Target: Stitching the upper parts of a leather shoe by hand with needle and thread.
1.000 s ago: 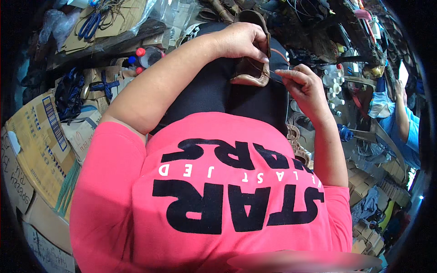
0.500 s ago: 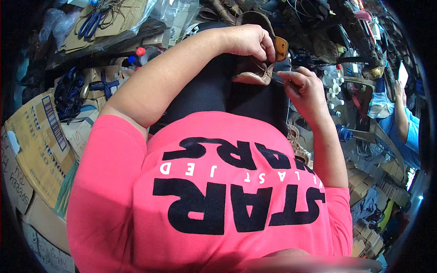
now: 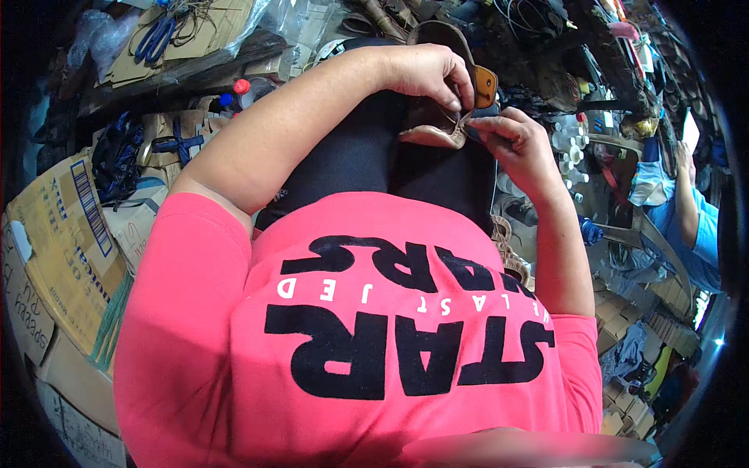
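A brown leather shoe rests on my dark-trousered lap, its pale front edge toward me. My left hand reaches over it from the left, thumb and fingers closed on the leather rim near its right side. An orange-tan leather flap with small dark holes stands out just right of those fingers. My right hand pinches close against the shoe's right edge, its fingertips nearly meeting the left ones. Whatever lies in that pinch is too small to make out. The shoe's inside is partly hidden by my left hand.
Cardboard boxes stand at my left. Blue-handled scissors lie on cardboard at the far left. Several plastic bottles stand beyond my right hand. Another person's arm in a blue sleeve shows at the far right.
My right hand has moved slightly left, bringing its pinched fingertips up against the shoe's edge. My left hand keeps its hold on the shoe almost unmoved.
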`<state>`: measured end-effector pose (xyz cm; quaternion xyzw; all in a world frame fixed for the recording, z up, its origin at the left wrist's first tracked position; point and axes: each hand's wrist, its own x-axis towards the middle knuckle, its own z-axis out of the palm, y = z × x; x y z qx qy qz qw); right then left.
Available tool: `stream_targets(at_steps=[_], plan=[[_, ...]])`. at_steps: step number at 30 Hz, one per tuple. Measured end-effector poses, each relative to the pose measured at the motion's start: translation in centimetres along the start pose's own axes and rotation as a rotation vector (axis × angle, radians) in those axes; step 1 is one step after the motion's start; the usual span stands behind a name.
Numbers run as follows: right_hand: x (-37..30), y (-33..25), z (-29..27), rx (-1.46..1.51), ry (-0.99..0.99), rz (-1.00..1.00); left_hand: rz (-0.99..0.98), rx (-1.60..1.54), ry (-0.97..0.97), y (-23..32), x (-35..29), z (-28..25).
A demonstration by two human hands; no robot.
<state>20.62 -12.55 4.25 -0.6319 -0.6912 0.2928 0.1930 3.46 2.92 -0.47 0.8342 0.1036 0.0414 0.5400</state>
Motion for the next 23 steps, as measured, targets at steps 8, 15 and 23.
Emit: stream_targets(at_steps=[8,15,23], plan=[[1.3,3.3,0.3,0.389,-0.102,0.061,0.068,0.063,0.001,-0.1,-0.2,0.0],[0.9,1.5,1.7,0.152,0.096,-0.084,0.113,0.215,0.146,-0.1,-1.2,0.5],[-2.0,-0.2,3.0,-0.285,0.202,-0.118,-0.283,0.161,0.448,4.0,-8.8,0.6]])
